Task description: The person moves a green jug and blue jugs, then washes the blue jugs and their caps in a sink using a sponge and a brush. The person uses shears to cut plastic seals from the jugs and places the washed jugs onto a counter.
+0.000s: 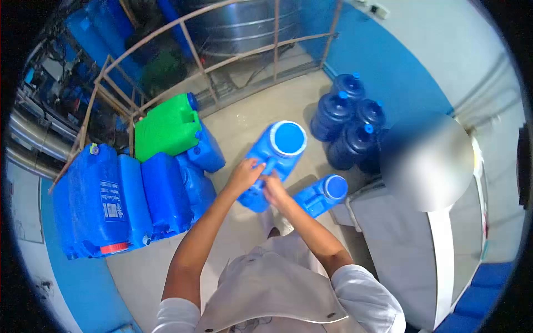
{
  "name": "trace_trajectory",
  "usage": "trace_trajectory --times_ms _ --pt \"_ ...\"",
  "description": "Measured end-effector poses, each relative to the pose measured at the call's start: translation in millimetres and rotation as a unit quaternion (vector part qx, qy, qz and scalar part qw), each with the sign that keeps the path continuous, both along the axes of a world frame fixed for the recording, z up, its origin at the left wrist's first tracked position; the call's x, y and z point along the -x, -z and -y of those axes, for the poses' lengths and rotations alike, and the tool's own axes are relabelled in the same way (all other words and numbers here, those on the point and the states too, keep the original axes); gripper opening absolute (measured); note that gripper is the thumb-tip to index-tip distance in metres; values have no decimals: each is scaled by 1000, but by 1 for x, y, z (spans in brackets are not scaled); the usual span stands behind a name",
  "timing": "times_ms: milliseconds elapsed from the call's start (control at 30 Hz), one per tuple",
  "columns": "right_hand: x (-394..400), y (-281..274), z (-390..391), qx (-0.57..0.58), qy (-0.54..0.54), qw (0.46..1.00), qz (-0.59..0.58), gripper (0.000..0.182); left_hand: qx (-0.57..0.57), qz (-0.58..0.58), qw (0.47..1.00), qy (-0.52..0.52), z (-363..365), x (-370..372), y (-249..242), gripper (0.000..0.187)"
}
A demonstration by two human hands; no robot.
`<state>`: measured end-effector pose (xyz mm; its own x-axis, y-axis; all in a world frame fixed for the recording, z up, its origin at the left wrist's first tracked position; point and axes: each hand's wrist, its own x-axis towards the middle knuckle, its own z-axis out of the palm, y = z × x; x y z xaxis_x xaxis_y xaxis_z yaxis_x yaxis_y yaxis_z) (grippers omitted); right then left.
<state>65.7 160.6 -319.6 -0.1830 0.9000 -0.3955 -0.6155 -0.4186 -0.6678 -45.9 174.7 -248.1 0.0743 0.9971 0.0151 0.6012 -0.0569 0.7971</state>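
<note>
A blue plastic water jug (265, 154) with a wide round blue cap ringed in white is tilted in front of me, its top pointing away. My left hand (245, 175) is closed on the jug's left side near the handle. From the other side, my right hand (273, 189) grips around the handle area, its fingers slightly blurred and partly hidden. A second blue jug (312, 201) with a similar round cap stands close by to the right, just beyond my right forearm.
Large blue jerrycans (91, 205) and a green jerrycan (166, 126) line the left. Several dark blue round water bottles (350, 145) stand at the right wall. A metal railing (239, 54) crosses the back. A grey-white cabinet (400, 238) is at right, partly behind a blurred patch.
</note>
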Motion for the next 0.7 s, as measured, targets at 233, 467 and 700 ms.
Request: trace_trajectory --times_ms 233,467,700 --pt "-132 -221 74 -334 -252 886 200 29 106 -6 994 35 31 -58 -158 38" --pt "-402 -369 179 -365 -91 913 156 37 107 5 971 216 177 -184 -475 31" --pt "-668 -418 348 -279 229 882 302 31 -98 54 896 430 219 -374 -574 37"
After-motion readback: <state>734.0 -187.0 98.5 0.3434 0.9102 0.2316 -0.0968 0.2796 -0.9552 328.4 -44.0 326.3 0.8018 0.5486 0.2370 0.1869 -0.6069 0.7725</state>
